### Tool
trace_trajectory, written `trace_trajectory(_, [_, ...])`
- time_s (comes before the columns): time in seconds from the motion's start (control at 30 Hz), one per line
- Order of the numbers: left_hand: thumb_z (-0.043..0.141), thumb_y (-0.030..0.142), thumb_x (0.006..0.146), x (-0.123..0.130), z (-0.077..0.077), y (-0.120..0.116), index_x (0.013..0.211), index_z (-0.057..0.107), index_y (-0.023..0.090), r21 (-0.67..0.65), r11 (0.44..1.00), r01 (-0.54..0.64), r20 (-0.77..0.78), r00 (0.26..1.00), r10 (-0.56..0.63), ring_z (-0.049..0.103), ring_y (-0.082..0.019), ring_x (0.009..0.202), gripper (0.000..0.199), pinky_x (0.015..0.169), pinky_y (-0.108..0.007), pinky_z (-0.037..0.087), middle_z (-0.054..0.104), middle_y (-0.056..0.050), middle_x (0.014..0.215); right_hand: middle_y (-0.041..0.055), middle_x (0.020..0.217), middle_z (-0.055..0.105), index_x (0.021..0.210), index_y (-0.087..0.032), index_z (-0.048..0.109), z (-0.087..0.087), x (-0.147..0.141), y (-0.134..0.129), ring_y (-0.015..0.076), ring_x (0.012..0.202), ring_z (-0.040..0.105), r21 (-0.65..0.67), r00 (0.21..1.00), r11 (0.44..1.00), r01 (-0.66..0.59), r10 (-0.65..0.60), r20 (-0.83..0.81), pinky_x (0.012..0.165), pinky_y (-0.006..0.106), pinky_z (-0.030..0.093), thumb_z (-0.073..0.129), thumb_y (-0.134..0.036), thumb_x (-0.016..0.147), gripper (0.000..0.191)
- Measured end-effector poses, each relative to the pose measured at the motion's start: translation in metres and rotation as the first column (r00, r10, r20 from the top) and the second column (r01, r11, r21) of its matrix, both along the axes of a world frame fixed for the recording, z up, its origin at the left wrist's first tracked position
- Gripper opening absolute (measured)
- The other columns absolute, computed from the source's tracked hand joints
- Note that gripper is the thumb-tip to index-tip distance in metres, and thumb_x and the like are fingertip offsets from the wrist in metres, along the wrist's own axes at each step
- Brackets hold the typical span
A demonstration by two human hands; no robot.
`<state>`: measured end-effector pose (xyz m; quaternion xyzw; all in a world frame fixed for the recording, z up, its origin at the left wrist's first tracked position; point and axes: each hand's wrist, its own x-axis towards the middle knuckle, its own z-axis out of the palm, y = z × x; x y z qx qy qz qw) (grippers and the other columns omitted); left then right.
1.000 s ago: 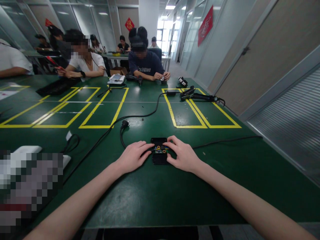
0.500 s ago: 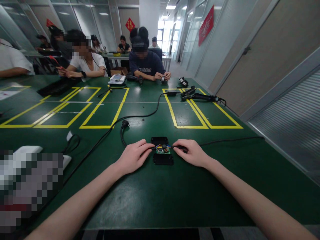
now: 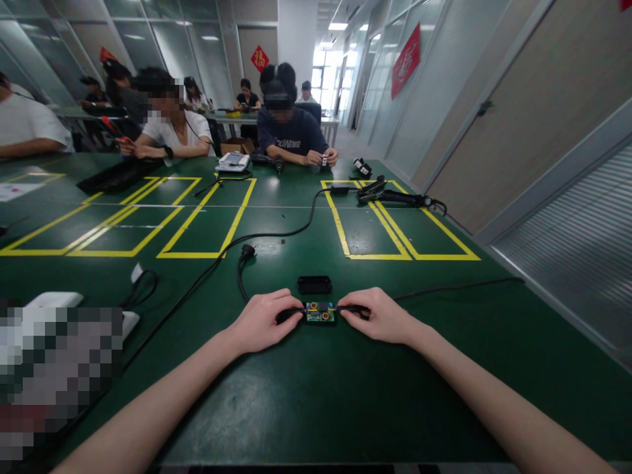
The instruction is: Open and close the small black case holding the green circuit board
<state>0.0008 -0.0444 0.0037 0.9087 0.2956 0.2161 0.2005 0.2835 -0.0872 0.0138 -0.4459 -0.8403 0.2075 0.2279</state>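
Observation:
Between my hands is a small green circuit board (image 3: pixel 320 312) with copper coils, over a black case half that it mostly hides. My left hand (image 3: pixel 269 320) pinches the black cable at the board's left end. At the right end, my right hand (image 3: pixel 375 316) has its fingers closed on the other black cable (image 3: pixel 444 288), which runs off to the right. The other black case half (image 3: pixel 315 284) lies open side up just beyond the board. A black plug (image 3: pixel 247 251) rests behind my left hand, its cord leading toward that hand.
A long black cable (image 3: pixel 266 234) crosses the green table (image 3: pixel 306 408) diagonally. White devices and a blurred patch lie at the left. Yellow tape outlines mark the far half. A black tool (image 3: pixel 395 196) lies at the far right. People sit across the table, one handling a small part.
Both hands have moved slightly toward me with the board, which now sits over the nearer case half instead of between the two halves. The view has tilted up slightly.

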Motion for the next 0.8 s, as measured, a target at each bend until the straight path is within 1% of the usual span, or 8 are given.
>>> trace_trajectory(0.17, [0.055, 0.025, 0.095, -0.001, 0.0, 0.002, 0.099, 0.071, 0.02, 0.009, 1.0, -0.009, 0.034, 0.999, 0.009, 0.063, -0.013, 0.069, 0.017, 0.063, -0.023, 0.047, 0.069, -0.001, 0.086, 0.005, 0.082, 0.075, 0.103, -0.016, 0.072, -0.002, -0.005, -0.001, 0.014, 0.062, 0.065, 0.051, 1.0, 0.999, 0.006, -0.004, -0.026, 0.06, 0.025, 0.049, 0.055, -0.025, 0.094, 0.021])
trace_trajectory(0.33, [0.056, 0.021, 0.091, 0.001, 0.001, 0.003, 0.096, 0.072, 0.019, -0.054, 0.997, -0.057, 0.047, 0.997, 0.059, 0.065, -0.014, 0.073, 0.017, 0.066, -0.024, 0.049, 0.073, -0.002, 0.087, 0.0047, 0.083, 0.075, 0.101, -0.018, 0.071, -0.012, -0.008, 0.0, 0.0145, 0.063, 0.066, 0.08, 0.998, 0.997, -0.016, 0.021, -0.056, 0.061, 0.025, 0.049, 0.056, -0.026, 0.095, 0.018])
trace_trajectory(0.4, [0.058, 0.018, 0.086, 0.001, 0.001, 0.004, 0.087, 0.072, 0.018, -0.107, 0.994, -0.035, 0.063, 0.997, 0.042, 0.065, -0.014, 0.07, 0.013, 0.065, -0.024, 0.049, 0.072, -0.001, 0.082, 0.0049, 0.083, 0.075, 0.099, -0.019, 0.072, -0.016, -0.01, 0.002, 0.0144, 0.062, 0.065, 0.113, 0.997, 0.993, 0.031, -0.023, -0.075, 0.06, 0.025, 0.047, 0.055, -0.025, 0.096, 0.018])
trace_trajectory(0.43, [0.059, 0.017, 0.085, 0.001, 0.002, 0.005, 0.083, 0.071, 0.018, -0.107, 0.992, -0.069, 0.079, 0.994, 0.077, 0.064, -0.014, 0.068, 0.012, 0.064, -0.024, 0.048, 0.072, -0.001, 0.08, 0.0051, 0.08, 0.074, 0.098, -0.018, 0.072, -0.017, -0.012, 0.002, 0.0142, 0.06, 0.063, 0.132, 0.997, 0.99, 0.038, -0.027, -0.079, 0.058, 0.025, 0.046, 0.055, -0.025, 0.095, 0.018])
trace_trajectory(0.5, [0.058, 0.017, 0.087, 0.0, 0.003, 0.006, 0.089, 0.072, 0.018, -0.101, 0.993, -0.067, 0.072, 0.995, 0.074, 0.065, -0.015, 0.073, 0.014, 0.067, -0.024, 0.048, 0.072, -0.002, 0.084, 0.0034, 0.072, 0.071, 0.093, -0.018, 0.071, -0.017, -0.015, 0.002, 0.0144, 0.058, 0.061, 0.176, 0.996, 0.984, 0.021, -0.004, -0.093, 0.057, 0.025, 0.044, 0.059, -0.026, 0.093, 0.015])
trace_trajectory(0.57, [0.057, 0.02, 0.09, -0.001, 0.004, 0.007, 0.092, 0.072, 0.018, -0.06, 0.996, -0.066, 0.093, 0.993, 0.071, 0.065, -0.016, 0.076, 0.015, 0.069, -0.026, 0.049, 0.071, -0.003, 0.084, 0.0037, 0.078, 0.072, 0.097, -0.017, 0.07, -0.016, -0.017, 0.002, 0.0151, 0.063, 0.063, 0.16, 0.997, 0.987, -0.014, 0.025, -0.068, 0.061, 0.025, 0.045, 0.068, -0.031, 0.088, 0.016])
trace_trajectory(0.63, [0.057, 0.021, 0.092, -0.002, 0.005, 0.007, 0.09, 0.071, 0.018, -0.064, 0.997, -0.035, 0.1, 0.994, 0.041, 0.064, -0.016, 0.076, 0.015, 0.069, -0.026, 0.049, 0.071, -0.003, 0.084, 0.0043, 0.083, 0.073, 0.095, -0.018, 0.068, -0.014, -0.019, 0.002, 0.0153, 0.066, 0.065, 0.168, 0.998, 0.986, -0.006, 0.016, -0.056, 0.061, 0.025, 0.045, 0.074, -0.034, 0.085, 0.02])
trace_trajectory(0.8, [0.059, 0.025, 0.093, -0.002, 0.007, 0.008, 0.09, 0.073, 0.018, -0.064, 0.998, -0.028, 0.142, 0.989, 0.037, 0.065, -0.017, 0.08, 0.015, 0.073, -0.028, 0.05, 0.07, -0.004, 0.088, 0.0033, 0.082, 0.071, 0.09, -0.018, 0.065, -0.015, -0.018, 0.001, 0.0148, 0.067, 0.065, 0.173, 0.999, 0.985, -0.003, 0.01, -0.041, 0.059, 0.024, 0.044, 0.073, -0.036, 0.09, 0.019])
